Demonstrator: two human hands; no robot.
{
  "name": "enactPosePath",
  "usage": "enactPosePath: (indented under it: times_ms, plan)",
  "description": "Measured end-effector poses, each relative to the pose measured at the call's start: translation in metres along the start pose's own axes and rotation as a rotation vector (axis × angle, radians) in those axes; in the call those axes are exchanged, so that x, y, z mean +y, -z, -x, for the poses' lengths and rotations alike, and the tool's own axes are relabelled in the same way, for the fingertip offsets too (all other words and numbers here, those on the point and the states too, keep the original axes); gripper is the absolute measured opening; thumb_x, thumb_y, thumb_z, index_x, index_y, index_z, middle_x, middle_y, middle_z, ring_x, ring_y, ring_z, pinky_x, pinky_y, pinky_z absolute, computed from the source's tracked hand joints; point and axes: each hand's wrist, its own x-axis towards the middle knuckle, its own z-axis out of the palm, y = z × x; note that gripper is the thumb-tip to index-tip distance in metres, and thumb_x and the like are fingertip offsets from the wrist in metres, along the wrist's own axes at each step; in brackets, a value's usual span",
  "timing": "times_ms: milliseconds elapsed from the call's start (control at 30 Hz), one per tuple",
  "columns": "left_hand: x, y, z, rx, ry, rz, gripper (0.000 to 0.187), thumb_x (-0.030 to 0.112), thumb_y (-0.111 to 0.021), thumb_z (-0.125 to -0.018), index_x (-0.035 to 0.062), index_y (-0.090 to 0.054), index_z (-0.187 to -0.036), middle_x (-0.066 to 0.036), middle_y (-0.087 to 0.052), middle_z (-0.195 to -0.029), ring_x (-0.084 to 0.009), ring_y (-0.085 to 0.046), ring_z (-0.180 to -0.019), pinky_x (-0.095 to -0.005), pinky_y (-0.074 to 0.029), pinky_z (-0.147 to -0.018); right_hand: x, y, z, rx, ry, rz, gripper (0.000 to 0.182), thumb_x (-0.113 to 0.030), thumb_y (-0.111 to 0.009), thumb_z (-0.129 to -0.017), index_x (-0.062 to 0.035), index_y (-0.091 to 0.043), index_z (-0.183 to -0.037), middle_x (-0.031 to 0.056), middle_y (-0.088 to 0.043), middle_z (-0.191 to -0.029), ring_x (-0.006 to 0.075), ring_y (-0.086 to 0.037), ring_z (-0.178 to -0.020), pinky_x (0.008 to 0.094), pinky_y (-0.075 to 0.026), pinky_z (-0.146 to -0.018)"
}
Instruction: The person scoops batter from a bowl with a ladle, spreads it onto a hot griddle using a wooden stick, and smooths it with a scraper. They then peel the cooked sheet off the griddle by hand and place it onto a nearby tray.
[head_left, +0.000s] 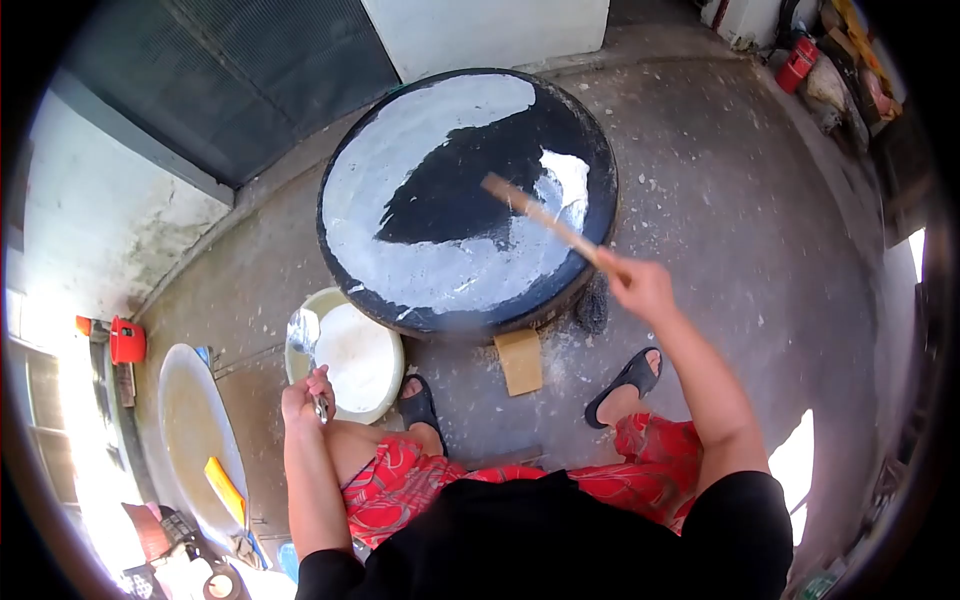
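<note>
My right hand [640, 285] grips one end of a flat wooden stick [545, 217], whose far end reaches over the large round black griddle [450, 185]. A thin white batter-like layer [410, 270] covers much of the griddle's left and front. A thicker, wetter white patch [567, 178] lies at its right, and the middle is bare black. My left hand [308, 397] is closed around the handle of a metal ladle [303, 338] with white residue on it. The ladle is over the left side of a pale basin [392, 402] holding white liquid.
A piece of brown cardboard [519, 362] lies at the griddle's front edge, between my sandalled feet. At the left are a large round board [190, 420] with a yellow object [226, 488] and a red bucket [127, 341]. A red container [797, 65] stands far right.
</note>
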Motion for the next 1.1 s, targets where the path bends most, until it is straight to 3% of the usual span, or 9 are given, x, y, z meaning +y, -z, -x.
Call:
enactPosePath:
  times_ms: [100, 300, 433, 500, 667, 800, 867, 933, 1100]
  plan:
    - [0.000, 0.000, -0.004, 0.002, -0.010, -0.008, 0.021, 0.009, -0.032, -0.088, -0.0079, -0.042, -0.097, -0.007, -0.050, -0.068, -0.0106, -0.045, -0.047, -0.0206, -0.039, -0.038, 0.046, 0.032, 0.010, -0.056, 0.195, 0.262, 0.046, -0.010, -0.057, -0.067, -0.0290, -0.058, -0.109, 0.0071, -0.049, -0.056, 0.0266, -0.054, -0.053, 0.0367, -0.044, -0.050]
    - [-0.010, -0.014, -0.002, 0.035, -0.046, 0.039, 0.022, 0.009, -0.033, -0.088, -0.0084, -0.043, -0.096, -0.007, -0.050, -0.067, -0.0107, -0.045, -0.047, -0.0207, -0.039, -0.038, 0.056, 0.005, -0.095, 0.154, 0.139, 0.521, 0.048, -0.007, -0.057, -0.066, -0.0295, -0.057, -0.109, 0.0053, -0.048, -0.056, 0.0237, -0.053, -0.051, 0.0350, -0.044, -0.049]
    - [-0.004, -0.013, -0.009, 0.033, 0.000, 0.048, 0.022, 0.008, -0.033, -0.086, -0.0090, -0.043, -0.096, -0.008, -0.050, -0.068, -0.0115, -0.044, -0.047, -0.0210, -0.038, -0.039, 0.056, 0.002, -0.077, 0.035, -0.018, 0.039, 0.047, -0.006, -0.057, -0.068, -0.0291, -0.057, -0.109, 0.0053, -0.050, -0.058, 0.0237, -0.053, -0.053, 0.0355, -0.044, -0.049]
    - [-0.002, -0.012, -0.009, 0.007, 0.015, -0.002, 0.023, 0.007, -0.033, -0.085, -0.0096, -0.044, -0.097, -0.008, -0.051, -0.068, -0.0122, -0.044, -0.047, -0.0217, -0.038, -0.039, 0.082, 0.028, -0.067, -0.038, 0.215, 0.221, 0.045, -0.008, -0.057, -0.070, -0.0297, -0.057, -0.109, 0.0063, -0.053, -0.062, 0.0251, -0.055, -0.058, 0.0367, -0.045, -0.052]
    - [-0.006, -0.019, -0.011, -0.009, -0.014, -0.001, 0.025, 0.010, -0.032, -0.087, -0.0098, -0.044, -0.096, -0.009, -0.051, -0.068, -0.0123, -0.044, -0.048, -0.0219, -0.038, -0.040, 0.080, 0.002, -0.138, 0.059, 0.115, 0.596, 0.042, -0.010, -0.052, -0.073, -0.0297, -0.056, -0.110, 0.0072, -0.055, -0.065, 0.0254, -0.057, -0.063, 0.0360, -0.046, -0.057]
    - [-0.009, -0.022, -0.014, 0.000, 0.035, 0.053, 0.027, 0.013, -0.033, -0.089, -0.0094, -0.045, -0.096, -0.008, -0.050, -0.068, -0.0115, -0.044, -0.048, -0.0217, -0.038, -0.040, 0.050, -0.015, -0.146, 0.014, 0.003, 0.173, 0.048, -0.005, -0.050, -0.072, -0.0301, -0.054, -0.112, 0.0091, -0.053, -0.070, 0.0299, -0.055, -0.067, 0.0385, -0.045, -0.064]
    - [-0.006, -0.019, -0.014, -0.005, 0.060, 0.068, 0.028, 0.015, -0.033, -0.089, -0.0091, -0.045, -0.096, -0.007, -0.050, -0.068, -0.0112, -0.044, -0.049, -0.0218, -0.038, -0.040, 0.066, 0.016, -0.123, -0.162, 0.078, 0.266, 0.054, 0.000, -0.050, -0.070, -0.0314, -0.053, -0.114, 0.0074, -0.052, -0.071, 0.0295, -0.054, -0.070, 0.0395, -0.044, -0.065]
    - [-0.006, -0.019, -0.013, -0.024, 0.062, 0.035, 0.028, 0.015, -0.033, -0.089, -0.0085, -0.046, -0.097, -0.007, -0.050, -0.068, -0.0108, -0.044, -0.049, -0.0219, -0.038, -0.041, 0.122, 0.032, -0.107, -0.064, 0.009, 0.431, 0.059, 0.004, -0.049, -0.069, -0.0323, -0.053, -0.115, 0.0063, -0.051, -0.076, 0.0280, -0.054, -0.075, 0.0393, -0.043, -0.066]
    - [-0.013, -0.029, -0.015, -0.048, 0.041, 0.017, 0.027, 0.014, -0.034, -0.088, -0.0084, -0.046, -0.098, -0.007, -0.050, -0.069, -0.0107, -0.043, -0.050, -0.0216, -0.038, -0.041, 0.113, -0.008, -0.177, 0.001, 0.014, 0.546, 0.057, 0.001, -0.043, -0.074, -0.0303, -0.045, -0.122, 0.0099, -0.050, -0.086, 0.0268, -0.053, -0.084, 0.0398, -0.043, -0.072]
